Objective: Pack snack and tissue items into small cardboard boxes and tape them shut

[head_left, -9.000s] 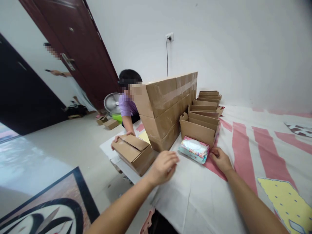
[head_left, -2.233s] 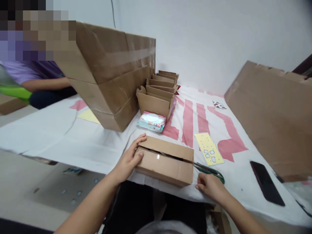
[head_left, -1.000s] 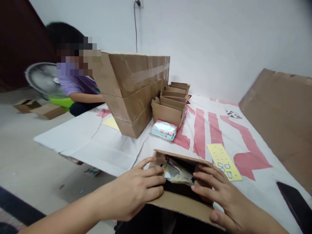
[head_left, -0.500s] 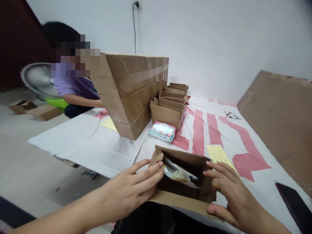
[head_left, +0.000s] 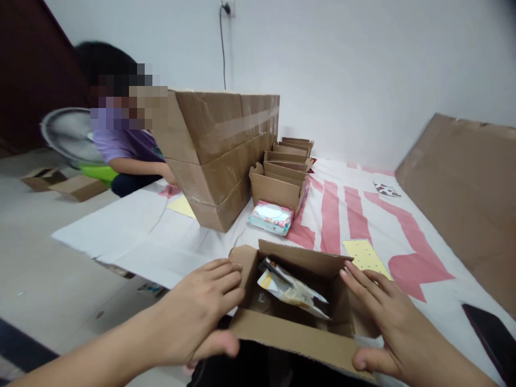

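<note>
In front of me sits a small cardboard box with its top flaps spread. A printed plastic packet lies tilted inside it. My left hand is at the box's left flap, fingertips against it and thumb held apart. On the opposite side, my right hand holds the box, its fingers at the far right corner and its thumb on the front flap. Beyond the box, a pack of wipes rests on the cloth beside a row of open cardboard boxes.
Stacked taped cartons stand left of centre, with a person in purple behind them. A large cardboard sheet leans at right. A phone lies on the patterned cloth near a yellow dotted patch.
My left hand has moved left off the packet's side, and the left flap is now folded outward. More of the packet shows inside. The right hand stays on the box.
</note>
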The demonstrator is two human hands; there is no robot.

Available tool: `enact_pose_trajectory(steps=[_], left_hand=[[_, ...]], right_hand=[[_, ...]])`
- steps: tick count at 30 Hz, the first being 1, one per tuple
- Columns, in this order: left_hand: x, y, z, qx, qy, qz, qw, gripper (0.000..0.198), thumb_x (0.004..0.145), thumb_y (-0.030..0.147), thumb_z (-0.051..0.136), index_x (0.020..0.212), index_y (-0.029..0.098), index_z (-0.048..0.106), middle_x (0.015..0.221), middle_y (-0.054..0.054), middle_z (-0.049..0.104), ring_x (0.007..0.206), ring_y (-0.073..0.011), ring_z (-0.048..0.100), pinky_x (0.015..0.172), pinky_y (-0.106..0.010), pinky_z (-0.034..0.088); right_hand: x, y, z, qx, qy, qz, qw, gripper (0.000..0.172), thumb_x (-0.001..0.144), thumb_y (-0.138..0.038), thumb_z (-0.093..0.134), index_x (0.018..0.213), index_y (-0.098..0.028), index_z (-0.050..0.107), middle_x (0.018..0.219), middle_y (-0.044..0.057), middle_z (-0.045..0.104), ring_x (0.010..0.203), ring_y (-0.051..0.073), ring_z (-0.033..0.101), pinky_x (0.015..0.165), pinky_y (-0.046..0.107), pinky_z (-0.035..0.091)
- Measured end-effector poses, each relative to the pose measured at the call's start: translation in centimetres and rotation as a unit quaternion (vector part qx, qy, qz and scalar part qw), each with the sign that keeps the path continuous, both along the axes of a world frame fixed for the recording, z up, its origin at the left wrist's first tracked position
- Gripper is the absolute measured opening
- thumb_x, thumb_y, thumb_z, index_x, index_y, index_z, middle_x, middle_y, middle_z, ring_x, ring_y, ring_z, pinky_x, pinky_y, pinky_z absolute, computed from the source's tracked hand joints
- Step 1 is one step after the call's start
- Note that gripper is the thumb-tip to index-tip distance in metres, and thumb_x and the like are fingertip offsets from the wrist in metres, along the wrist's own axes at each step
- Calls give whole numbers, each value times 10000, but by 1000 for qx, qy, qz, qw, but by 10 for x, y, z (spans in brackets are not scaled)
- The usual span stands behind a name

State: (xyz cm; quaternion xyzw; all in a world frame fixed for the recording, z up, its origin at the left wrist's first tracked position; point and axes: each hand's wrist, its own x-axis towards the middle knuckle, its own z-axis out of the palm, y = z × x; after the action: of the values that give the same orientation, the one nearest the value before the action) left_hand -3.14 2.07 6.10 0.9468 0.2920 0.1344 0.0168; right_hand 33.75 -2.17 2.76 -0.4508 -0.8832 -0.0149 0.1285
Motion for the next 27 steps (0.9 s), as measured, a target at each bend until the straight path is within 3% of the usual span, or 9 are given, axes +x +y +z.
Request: enact_pose_trajectory(steps=[3, 7, 14, 16, 18, 22, 25, 27], left_hand=[[4, 2, -1, -39, 45, 22, 998, 475, 839, 632, 467, 916, 193, 629, 881, -75, 611, 848, -239, 551, 795, -367, 456], [9, 2, -7, -62, 87, 52, 993, 607, 714, 699, 583, 982, 157, 641, 924, -106, 598, 867, -273, 537, 767, -393, 455], [12, 5, -5, -71, 105, 63, 990, 627, 628, 696, 670, 927, 146, 647, 908, -101, 590, 852, -274, 528, 757, -393, 443], [14, 6, -3, -65, 110, 65, 990, 558, 663, 658, 673, 898, 152, 644, 892, -93, 593, 837, -264, 533, 737, -378, 440], [15, 9, -2, -46, 115, 67, 990, 363, 768, 517, 660, 859, 166, 640, 864, -78, 596, 813, -247, 541, 714, -359, 431], [22, 18, -5, 10, 110, 26, 994, 56, 818, 247, 631, 821, 194, 648, 966, -84, 617, 922, -250, 554, 791, -366, 420], [31, 27, -9, 43, 101, -38, 993, 50, 802, 232, 637, 791, 200, 674, 1278, -97, 561, 1132, -277, 499, 925, -395, 371], [38, 32, -12, 45, 103, -60, 992, 78, 791, 213, 637, 724, 204, 677, 1282, -74, 583, 1114, -253, 523, 934, -378, 363]], right_hand=[[0, 1, -6, -49, -6, -14, 999, 1164, 595, -820, 592, 1504, -190, 230, 1548, 158, 253, 1290, 447, 393, 975, 595, 419], [-3, 0, -11, -120, -15, -29, 992, 1196, 580, -827, 594, 1511, -199, 184, 1585, 155, 89, 1386, 444, 252, 1040, 593, 374], [-6, -3, -15, -153, -5, -35, 988, 1184, 588, -791, 632, 1515, -241, 142, 1589, 157, 18, 1415, 432, 169, 1070, 593, 347], [-5, -3, -16, -159, -2, -37, 987, 1179, 593, -785, 636, 1514, -239, 144, 1589, 160, 12, 1415, 432, 164, 1069, 597, 346], [-4, -3, -16, -158, 9, -35, 987, 1173, 591, -775, 649, 1513, -242, 156, 1589, 156, 13, 1415, 432, 165, 1070, 596, 346], [-4, -3, -17, -161, 24, -27, 986, 1137, 593, -751, 672, 1503, -253, 206, 1591, 143, 34, 1419, 419, 167, 1081, 574, 342], [-5, -3, -17, -173, 20, -34, 984, 1125, 587, -762, 665, 1493, -243, 246, 1589, 147, 51, 1421, 418, 160, 1092, 581, 321], [-6, -4, -18, -180, 13, -41, 983, 1123, 582, -777, 653, 1486, -232, 271, 1586, 157, 61, 1420, 425, 151, 1090, 601, 309]])
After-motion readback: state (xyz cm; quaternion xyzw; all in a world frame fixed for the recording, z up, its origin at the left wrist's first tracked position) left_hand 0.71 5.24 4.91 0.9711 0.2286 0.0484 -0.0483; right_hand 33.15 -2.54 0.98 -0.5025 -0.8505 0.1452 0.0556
